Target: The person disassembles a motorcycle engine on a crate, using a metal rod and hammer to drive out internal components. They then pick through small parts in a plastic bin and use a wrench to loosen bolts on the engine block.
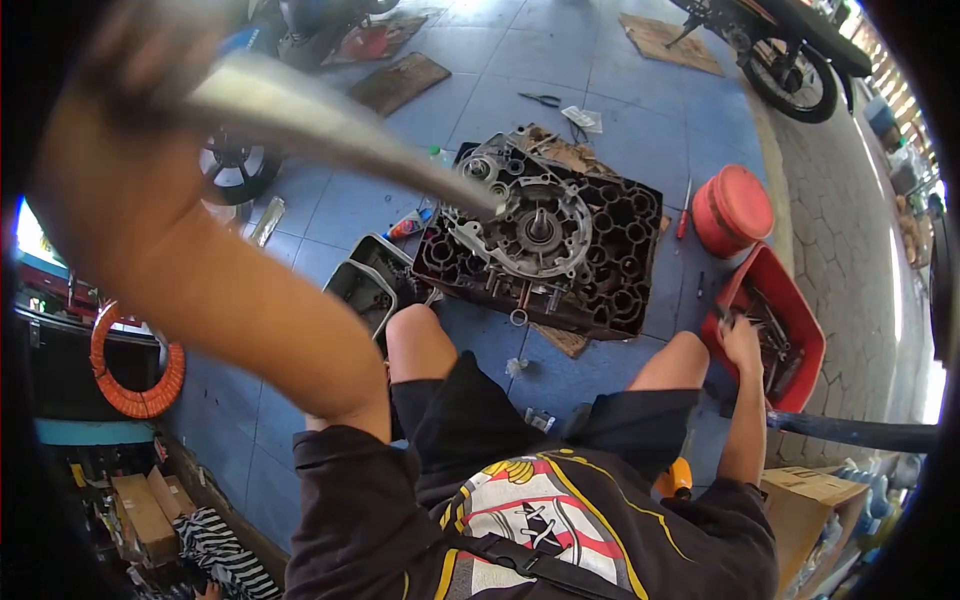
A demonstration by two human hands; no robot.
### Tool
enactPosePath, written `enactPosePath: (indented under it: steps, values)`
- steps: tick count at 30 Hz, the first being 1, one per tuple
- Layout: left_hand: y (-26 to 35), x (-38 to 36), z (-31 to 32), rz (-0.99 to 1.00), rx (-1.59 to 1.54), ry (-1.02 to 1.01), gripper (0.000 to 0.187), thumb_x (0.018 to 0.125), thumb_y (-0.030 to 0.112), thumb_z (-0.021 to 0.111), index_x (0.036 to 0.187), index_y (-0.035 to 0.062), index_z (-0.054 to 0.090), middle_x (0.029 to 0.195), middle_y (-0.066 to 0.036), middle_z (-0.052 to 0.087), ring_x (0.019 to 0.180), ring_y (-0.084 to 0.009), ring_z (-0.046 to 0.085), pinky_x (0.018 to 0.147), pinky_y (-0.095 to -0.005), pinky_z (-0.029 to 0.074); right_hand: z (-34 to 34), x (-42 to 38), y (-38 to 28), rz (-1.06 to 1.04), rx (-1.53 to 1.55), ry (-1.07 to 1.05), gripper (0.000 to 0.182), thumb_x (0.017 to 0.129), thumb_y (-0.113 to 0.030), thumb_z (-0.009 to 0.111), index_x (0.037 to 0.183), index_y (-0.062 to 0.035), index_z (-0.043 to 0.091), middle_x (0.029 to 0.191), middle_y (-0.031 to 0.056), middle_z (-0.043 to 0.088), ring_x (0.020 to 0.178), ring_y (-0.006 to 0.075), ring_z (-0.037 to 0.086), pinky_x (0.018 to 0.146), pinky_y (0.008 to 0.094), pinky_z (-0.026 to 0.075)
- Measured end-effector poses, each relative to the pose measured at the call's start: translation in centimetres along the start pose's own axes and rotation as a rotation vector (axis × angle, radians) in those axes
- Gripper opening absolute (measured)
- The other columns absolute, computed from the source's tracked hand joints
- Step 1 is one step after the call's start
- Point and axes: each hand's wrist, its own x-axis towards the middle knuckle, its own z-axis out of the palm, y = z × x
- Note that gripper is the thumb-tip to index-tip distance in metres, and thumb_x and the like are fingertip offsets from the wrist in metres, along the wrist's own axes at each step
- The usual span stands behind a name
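Raised close to the camera at upper left, my left hand [150, 70] is blurred, its fingers wrapped round a long, pale, tapered bar [330, 120]. The bar's far end overlaps the opened engine crankcase [540, 230] in this view. That grey metal case, with a round hub and shaft in its middle, rests on a dark, greasy block [630, 270] full of round holes. On the other side, my right hand [741, 345] is closed at the near left rim of a red bin [805, 360] of metal tools; a small dark piece shows at its fingertips, and I cannot tell what it is.
A red round tub [735, 212] stands behind the bin, with a red-handled screwdriver [684, 212] beside it. Pliers [541, 99] lie on the blue tiles. Grey trays [362, 283] of small parts sit left of the block. A motorcycle [790, 60] is parked at upper right.
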Motion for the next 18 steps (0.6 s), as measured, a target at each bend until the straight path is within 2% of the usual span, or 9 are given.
enactPosePath:
  steps: [2,4,5,6,9,12,14,16,18]
  values:
    - [1.2,-0.4,-5.1,0.084,-0.163,-0.129,0.072,0.094,0.065,0.03,0.05,0.0108,0.045,0.044,-0.005,0.044,0.03,-0.0157,0.048,0.027,-0.0316,0.047,5.6,0.7,3.9,-0.003,-0.108,-0.172,0.042,0.088,-0.033,0.059,0.105,0.0047,0.058,0.097,0.0328,0.063,0.094,0.0488,0.06,0.082,0.0534,0.046]
    - [0.4,-4.1,-11.7,-0.077,-0.087,-0.271,0.032,0.103,0.03,0.038,0.08,0.0096,0.048,0.063,-0.001,0.046,0.05,-0.0104,0.045,0.052,-0.0241,0.045,11.0,-0.1,4.8,-0.045,0.002,-0.132,0.04,0.088,-0.032,0.059,0.104,0.0046,0.057,0.096,0.0322,0.063,0.092,0.0494,0.061,0.082,0.0544,0.046]
    - [-0.9,-6.3,-12.0,-0.068,-0.062,-0.176,0.035,0.101,0.039,0.041,0.084,0.0085,0.048,0.06,0.0,0.044,0.045,-0.0093,0.042,0.045,-0.0235,0.041,13.6,-0.2,4.7,-0.009,-0.003,-0.172,0.045,0.089,-0.036,0.057,0.113,0.0019,0.05,0.098,0.0309,0.064,0.095,0.0495,0.06,0.083,0.0556,0.047]
    - [-2.4,-8.6,-12.2,-0.06,-0.04,-0.082,0.041,0.1,0.047,0.043,0.089,0.0074,0.048,0.057,0.001,0.042,0.04,-0.0082,0.038,0.037,-0.0229,0.038,15.6,-0.5,4.1,-0.005,0.016,-0.171,0.045,0.089,-0.036,0.057,0.113,0.0019,0.05,0.098,0.0309,0.064,0.095,0.0495,0.06,0.083,0.0556,0.047]
    - [-7.4,-15.3,-13.2,-0.138,-0.029,-0.026,0.046,0.094,0.054,0.049,0.089,0.0083,0.044,0.051,0.0,0.04,0.034,-0.0101,0.037,0.032,-0.0241,0.036,21.3,-2.4,2.0,0.134,-0.076,-0.138,0.042,0.093,-0.028,0.05,0.124,-0.0022,0.038,0.099,0.032,0.063,0.09,0.0498,0.062,0.078,0.0578,0.047]
    - [-12.5,-21.8,-14.2,-0.257,0.046,-0.051,0.05,0.091,0.058,0.052,0.087,0.0088,0.043,0.049,0.001,0.039,0.033,-0.0102,0.038,0.03,-0.0241,0.033,26.2,-4.5,2.5,0.112,-0.124,-0.047,0.043,0.093,-0.028,0.05,0.124,-0.0008,0.037,0.097,0.0311,0.064,0.088,0.0502,0.062,0.077,0.0577,0.048]
    - [-15.3,-26.2,-14.0,-0.381,0.15,0.031,0.042,0.092,0.044,0.061,0.091,0.0058,0.044,0.052,-0.002,0.045,0.036,-0.0092,0.04,0.034,-0.0237,0.036,28.2,-5.3,2.9,0.086,-0.119,-0.03,0.045,0.092,-0.027,0.052,0.125,-0.001,0.035,0.097,0.0304,0.064,0.088,0.0494,0.063,0.077,0.0573,0.048]
    - [-17.1,-29.8,-14.0,-0.541,0.179,-0.034,0.039,0.089,0.035,0.069,0.093,0.0047,0.045,0.055,-0.003,0.048,0.041,-0.0096,0.042,0.038,-0.0252,0.037,27.9,-6.3,3.1,0.041,-0.162,-0.036,0.047,0.092,-0.027,0.054,0.126,-0.0013,0.034,0.096,0.0297,0.064,0.087,0.0486,0.063,0.077,0.057,0.048]
    - [-19.4,-33.5,-14.7,-0.443,0.512,-0.299,0.039,0.084,0.029,0.075,0.092,0.0042,0.046,0.058,-0.005,0.051,0.047,-0.0133,0.047,0.044,-0.0292,0.041,25.6,-6.4,1.7,0.042,-0.144,-0.14,0.042,0.089,-0.024,0.058,0.12,-0.0005,0.041,0.095,0.0298,0.063,0.087,0.0493,0.062,0.077,0.0568,0.048]
